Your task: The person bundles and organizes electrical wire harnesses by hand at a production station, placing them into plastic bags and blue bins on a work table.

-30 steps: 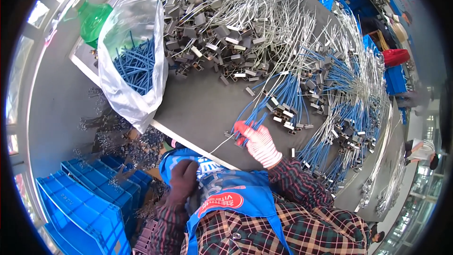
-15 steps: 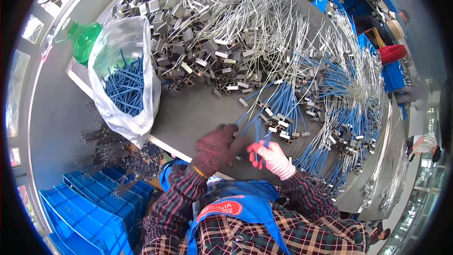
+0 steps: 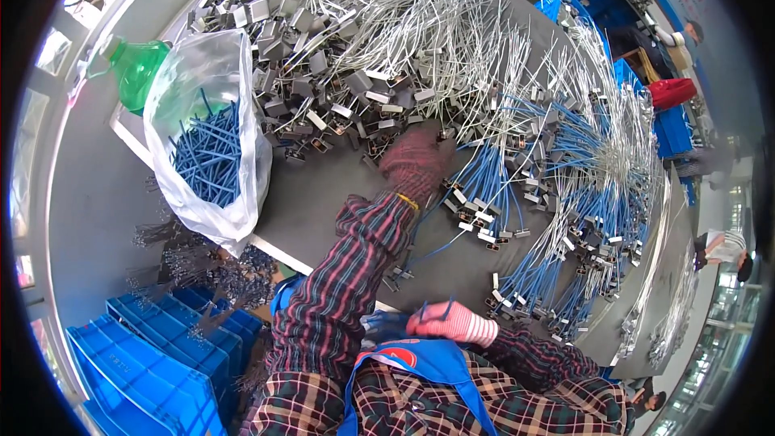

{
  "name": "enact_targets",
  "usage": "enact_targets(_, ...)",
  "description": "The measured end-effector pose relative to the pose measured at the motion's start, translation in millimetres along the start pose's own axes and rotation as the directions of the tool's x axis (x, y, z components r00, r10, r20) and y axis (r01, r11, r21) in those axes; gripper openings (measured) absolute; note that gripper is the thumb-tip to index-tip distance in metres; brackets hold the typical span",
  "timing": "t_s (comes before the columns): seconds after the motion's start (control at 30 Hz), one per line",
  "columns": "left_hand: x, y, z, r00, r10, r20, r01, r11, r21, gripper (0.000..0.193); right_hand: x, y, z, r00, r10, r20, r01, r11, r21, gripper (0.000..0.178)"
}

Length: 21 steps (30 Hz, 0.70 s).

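My left hand (image 3: 416, 157), in a dark red glove, reaches across the table to the near edge of the pile of small metal-cased parts with silvery wire leads (image 3: 379, 97). Motion smears its fingers, and I cannot make out whether it touches a part. Close to my body, my right hand (image 3: 448, 323), in a pink-and-white striped glove, is closed around thin blue tubes (image 3: 425, 312) whose ends poke out. Right of my left hand lies a bundle of the same parts with blue tubing on their leads (image 3: 488, 173).
A clear plastic bag (image 3: 252, 153) of short blue tubes (image 3: 206, 153) stands at the left, beside a green bottle (image 3: 137, 73). Larger blue-sleeved bundles (image 3: 593, 161) lie at the right. Blue crates (image 3: 145, 363) sit below the table's left edge.
My left hand has moved away from my right, forward to the pile. My right hand has drawn back toward my body with the blue tubes.
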<state>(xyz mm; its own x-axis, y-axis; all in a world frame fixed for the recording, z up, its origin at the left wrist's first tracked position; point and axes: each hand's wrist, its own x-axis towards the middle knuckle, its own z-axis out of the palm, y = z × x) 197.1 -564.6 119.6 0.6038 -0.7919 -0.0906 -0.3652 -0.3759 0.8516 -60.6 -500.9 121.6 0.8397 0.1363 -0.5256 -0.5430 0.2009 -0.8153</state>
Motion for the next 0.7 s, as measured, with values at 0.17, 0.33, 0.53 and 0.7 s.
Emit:
enact_targets(0.17,-59.9,-33.4,3.1,0.989,-0.015,-0.148,-0.061,0.864,-0.5,0.036,18.3,-34.6,-43.5,0.903,-0.024,-0.43,0.22,0.883,0.414,0.029)
enact_targets(0.33,-128.9,-21.9,-23.6,0.942,-0.296,0.157,0.303,0.553,-0.776,0.033,60.7,-71.7,-72.9,0.702,-0.222,-0.676,0.495,0.835,0.24,0.029)
enact_targets(0.53,-115.4,-41.3,-24.3,0.963,-0.265,0.057,0.196,0.537,-0.821,0.044,97.9,-77.8,-80.9,0.756,-0.226,-0.614,0.473,0.838,0.274,0.027)
enact_targets(0.7,-82.0,-28.2,-24.9,0.988,-0.022,-0.153,0.021,1.0,-0.007,0.042,95.1,-74.9,-94.7,0.661,-0.194,-0.725,0.575,0.752,0.322,0.027)
